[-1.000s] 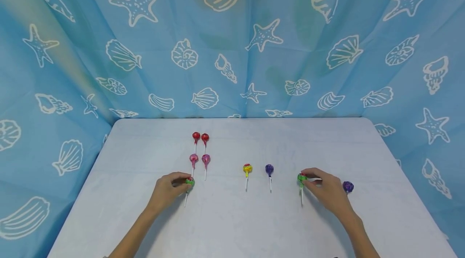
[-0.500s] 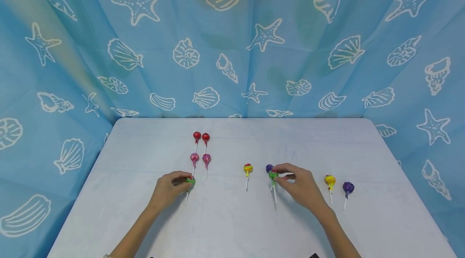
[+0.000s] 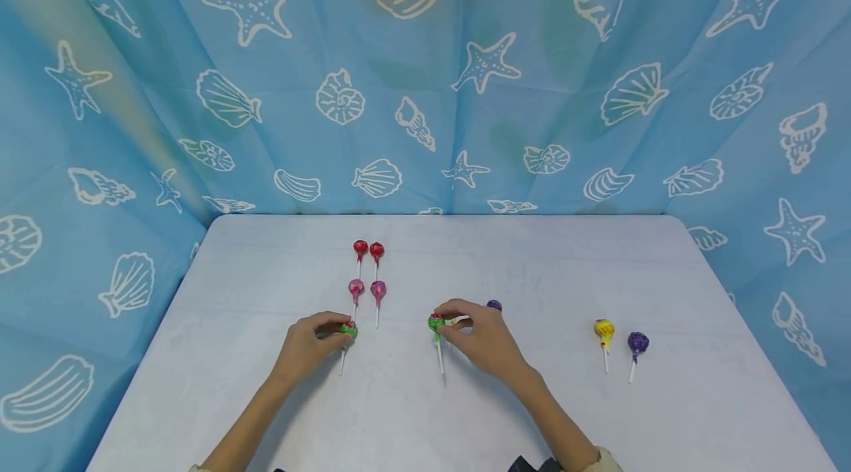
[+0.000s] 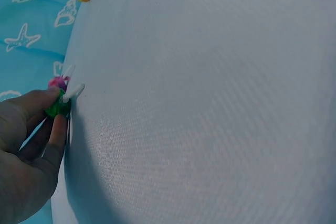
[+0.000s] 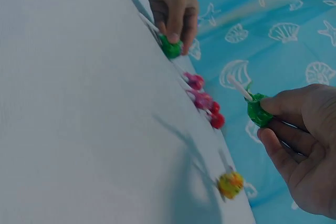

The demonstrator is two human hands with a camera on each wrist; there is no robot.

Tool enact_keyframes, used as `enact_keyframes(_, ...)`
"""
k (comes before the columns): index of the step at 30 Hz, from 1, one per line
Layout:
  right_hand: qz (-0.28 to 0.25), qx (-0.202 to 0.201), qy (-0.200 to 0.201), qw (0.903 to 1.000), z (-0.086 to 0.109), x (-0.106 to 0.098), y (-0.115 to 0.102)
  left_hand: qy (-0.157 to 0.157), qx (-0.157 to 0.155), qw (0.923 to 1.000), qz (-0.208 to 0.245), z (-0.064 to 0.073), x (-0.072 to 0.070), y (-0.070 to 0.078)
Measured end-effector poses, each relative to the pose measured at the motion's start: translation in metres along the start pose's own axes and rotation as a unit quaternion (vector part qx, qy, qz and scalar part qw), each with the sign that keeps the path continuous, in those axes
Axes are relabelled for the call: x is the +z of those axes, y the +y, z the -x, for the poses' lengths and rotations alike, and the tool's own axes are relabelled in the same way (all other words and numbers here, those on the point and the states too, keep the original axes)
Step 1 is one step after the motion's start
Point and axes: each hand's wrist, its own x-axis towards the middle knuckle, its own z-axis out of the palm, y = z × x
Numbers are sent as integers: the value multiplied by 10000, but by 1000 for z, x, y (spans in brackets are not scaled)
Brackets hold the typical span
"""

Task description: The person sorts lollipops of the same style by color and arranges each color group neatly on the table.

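Note:
My left hand pinches the head of a green lollipop between thumb and fingers, its white stick pointing toward me. It sits just below two pink lollipops, which lie under two red lollipops. My right hand pinches a second green lollipop by its wrapped head. In the right wrist view this green lollipop is held up above the table, its stick free. A yellow lollipop lies beneath the right hand and is mostly hidden in the head view.
A purple lollipop peeks out behind the right hand. Farther right lie another yellow lollipop and another purple lollipop. The white table ends at a blue curtain printed with shells and starfish.
My right hand has carried its green lollipop left across the table, past the middle purple lollipop, uncovering the yellow one at the right. The left hand has stayed in place.

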Motion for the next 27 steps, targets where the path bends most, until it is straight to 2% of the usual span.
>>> enact_keyframes(10, -465, -1, -305, 9985, -11, 47, -8, -2, -5, 10000, -54, 0, 0, -1)
enact_keyframes(20, -1243, 504, -436, 9900, -19, 75, -3, 8, 83, 10000, 18, -1, 1, -4)
enact_keyframes(27, -1208, 672, -471, 9893, -22, 88, 2, 7, 59, 10000, 31, -1, 1, -5)
